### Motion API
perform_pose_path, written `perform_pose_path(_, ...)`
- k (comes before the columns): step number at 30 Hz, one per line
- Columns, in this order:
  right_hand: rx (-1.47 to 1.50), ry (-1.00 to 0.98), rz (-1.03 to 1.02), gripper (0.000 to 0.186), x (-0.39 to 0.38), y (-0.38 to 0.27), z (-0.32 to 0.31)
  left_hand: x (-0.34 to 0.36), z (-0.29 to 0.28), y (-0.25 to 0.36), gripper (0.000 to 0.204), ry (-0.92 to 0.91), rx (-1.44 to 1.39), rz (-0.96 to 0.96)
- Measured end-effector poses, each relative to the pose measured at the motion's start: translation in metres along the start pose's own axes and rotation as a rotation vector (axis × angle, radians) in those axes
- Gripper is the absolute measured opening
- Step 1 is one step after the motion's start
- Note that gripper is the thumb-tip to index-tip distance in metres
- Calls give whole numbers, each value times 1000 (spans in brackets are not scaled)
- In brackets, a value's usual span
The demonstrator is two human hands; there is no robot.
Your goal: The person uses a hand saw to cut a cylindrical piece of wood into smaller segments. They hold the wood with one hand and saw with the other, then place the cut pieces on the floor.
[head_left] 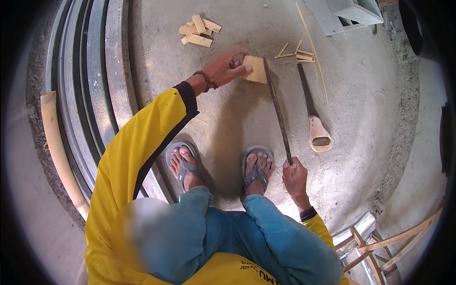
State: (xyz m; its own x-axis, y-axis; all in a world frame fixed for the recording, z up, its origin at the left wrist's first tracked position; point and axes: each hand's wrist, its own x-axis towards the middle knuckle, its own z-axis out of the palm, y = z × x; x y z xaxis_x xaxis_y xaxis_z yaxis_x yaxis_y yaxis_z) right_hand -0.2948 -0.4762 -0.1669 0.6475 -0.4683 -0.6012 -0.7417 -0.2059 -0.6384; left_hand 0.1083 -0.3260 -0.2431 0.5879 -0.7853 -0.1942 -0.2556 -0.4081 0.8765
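My left hand is closed on the left edge of a short, flat, pale wooden piece, thumb on top. The piece is held over the concrete floor beyond my feet. My right hand grips the near end of a long, dark machete, its handle mostly hidden in my fingers. The narrow blade points away from me. Its far end lies across the right part of the wooden piece; I cannot tell how deep it sits in it.
A small heap of pale wooden blocks lies at the far left. To the right are thin split sticks and a handsaw. Long grey metal bars and a bamboo pole run along the left. A wooden frame stands at near right.
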Motion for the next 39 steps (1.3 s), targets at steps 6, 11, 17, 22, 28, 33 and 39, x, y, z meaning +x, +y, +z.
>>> perform_pose_path(6,74,35,8,21,-3,5,0,-14,-7,16,30,167,326,194)
perform_pose_path(11,-102,51,-146,22,6,-13,-4,-23,-21,2,28,219,514,254)
perform_pose_path(17,-197,40,-168,21,9,-11,-7,-26,-18,2,27,228,455,237)
perform_pose_path(22,-177,51,-190,21,11,-8,-6,-25,-18,0,29,211,513,222)
perform_pose_path(28,-187,30,-172,21,12,-11,-7,-25,-17,0,27,213,513,217)
perform_pose_path(33,-195,50,-187,21,12,-10,-6,-25,-17,1,26,213,468,226)
perform_pose_path(39,-236,10,-112,20,9,-23,-11,-25,-20,1,27,215,453,244)
